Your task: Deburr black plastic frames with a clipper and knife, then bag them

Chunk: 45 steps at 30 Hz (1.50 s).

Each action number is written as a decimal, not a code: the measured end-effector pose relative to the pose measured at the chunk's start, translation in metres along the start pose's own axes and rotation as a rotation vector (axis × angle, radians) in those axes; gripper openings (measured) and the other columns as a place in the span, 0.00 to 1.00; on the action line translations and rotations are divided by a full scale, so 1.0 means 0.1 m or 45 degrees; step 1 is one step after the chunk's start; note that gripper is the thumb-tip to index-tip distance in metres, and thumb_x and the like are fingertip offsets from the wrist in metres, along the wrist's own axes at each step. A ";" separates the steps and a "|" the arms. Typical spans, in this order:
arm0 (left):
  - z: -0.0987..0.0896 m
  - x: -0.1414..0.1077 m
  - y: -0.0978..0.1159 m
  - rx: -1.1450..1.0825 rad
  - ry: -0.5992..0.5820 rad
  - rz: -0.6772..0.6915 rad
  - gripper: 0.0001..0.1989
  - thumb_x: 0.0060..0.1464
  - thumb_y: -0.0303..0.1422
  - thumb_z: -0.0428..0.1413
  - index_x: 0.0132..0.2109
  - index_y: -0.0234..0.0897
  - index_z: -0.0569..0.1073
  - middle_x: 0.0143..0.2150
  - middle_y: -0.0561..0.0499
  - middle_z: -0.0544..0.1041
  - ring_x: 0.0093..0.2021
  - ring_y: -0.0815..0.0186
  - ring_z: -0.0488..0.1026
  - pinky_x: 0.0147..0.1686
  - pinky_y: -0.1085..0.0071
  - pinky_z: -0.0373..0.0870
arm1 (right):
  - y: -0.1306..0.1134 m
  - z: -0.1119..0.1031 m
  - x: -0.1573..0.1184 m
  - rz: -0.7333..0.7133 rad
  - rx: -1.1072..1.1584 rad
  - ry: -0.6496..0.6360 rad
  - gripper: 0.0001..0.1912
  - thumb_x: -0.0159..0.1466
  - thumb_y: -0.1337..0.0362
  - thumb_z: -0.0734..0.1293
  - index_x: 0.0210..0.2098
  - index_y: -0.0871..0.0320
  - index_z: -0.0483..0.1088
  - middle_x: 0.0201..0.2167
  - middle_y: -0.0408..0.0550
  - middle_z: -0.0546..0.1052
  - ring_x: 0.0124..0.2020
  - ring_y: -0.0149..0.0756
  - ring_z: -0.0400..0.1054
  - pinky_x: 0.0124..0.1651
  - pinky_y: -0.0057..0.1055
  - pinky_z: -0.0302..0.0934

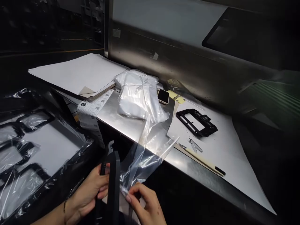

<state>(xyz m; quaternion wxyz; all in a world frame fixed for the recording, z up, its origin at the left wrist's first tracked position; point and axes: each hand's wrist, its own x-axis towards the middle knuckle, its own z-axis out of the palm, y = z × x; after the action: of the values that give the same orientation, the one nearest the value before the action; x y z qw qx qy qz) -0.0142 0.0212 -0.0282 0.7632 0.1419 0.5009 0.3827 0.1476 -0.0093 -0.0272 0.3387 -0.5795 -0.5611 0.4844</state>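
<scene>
My left hand (91,187) is closed around a black plastic frame (113,187), which stands on edge toward me. Between thumb and forefinger, my right hand (146,203) pinches the edge of a clear plastic bag (150,156), just right of the frame. The bag stretches back over the table's front edge toward a tied bundle of clear plastic bags (134,97). The fingertips of my left hand are partly hidden behind the frame.
Another black frame (197,122) lies on white board (225,150), with nippers (195,145) and a yellow-handled knife (201,158) nearby. A phone (163,96) rests behind the bundle. Stacked white sheets (77,72) lie at the back left. A plastic-lined box (70,165) holds several bagged frames.
</scene>
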 end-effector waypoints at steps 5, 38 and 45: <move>-0.03 0.01 -0.12 0.125 0.004 -0.002 0.16 0.37 0.35 0.62 0.31 0.36 0.65 0.19 0.61 0.61 0.14 0.82 0.49 0.11 0.83 0.44 | 0.02 0.15 -0.01 -0.042 0.200 -0.163 0.05 0.49 0.61 0.69 0.24 0.55 0.70 0.24 0.42 0.70 0.27 0.33 0.62 0.34 0.30 0.56; -0.27 0.43 -0.26 0.713 -0.380 -0.220 0.10 0.55 0.35 0.48 0.32 0.32 0.65 0.19 0.59 0.65 0.15 0.79 0.59 0.12 0.81 0.53 | 0.40 -0.37 0.12 -0.209 -0.171 -0.262 0.09 0.57 0.61 0.63 0.27 0.61 0.66 0.22 0.38 0.65 0.22 0.24 0.58 0.26 0.26 0.56; -0.35 0.32 -0.36 0.712 -0.328 -0.279 0.07 0.53 0.34 0.49 0.36 0.34 0.61 0.20 0.58 0.67 0.17 0.77 0.60 0.13 0.81 0.54 | 0.79 -0.06 -0.57 -0.240 -0.296 -0.049 0.15 0.59 0.67 0.60 0.45 0.48 0.64 0.28 0.47 0.68 0.28 0.35 0.64 0.31 0.33 0.61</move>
<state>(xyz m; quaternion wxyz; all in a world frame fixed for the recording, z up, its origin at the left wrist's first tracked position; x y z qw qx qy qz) -0.0226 0.0140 -0.0870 0.7884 0.3385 0.4984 0.1247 0.1843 -0.0758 -0.0894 0.3025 -0.5502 -0.6716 0.3933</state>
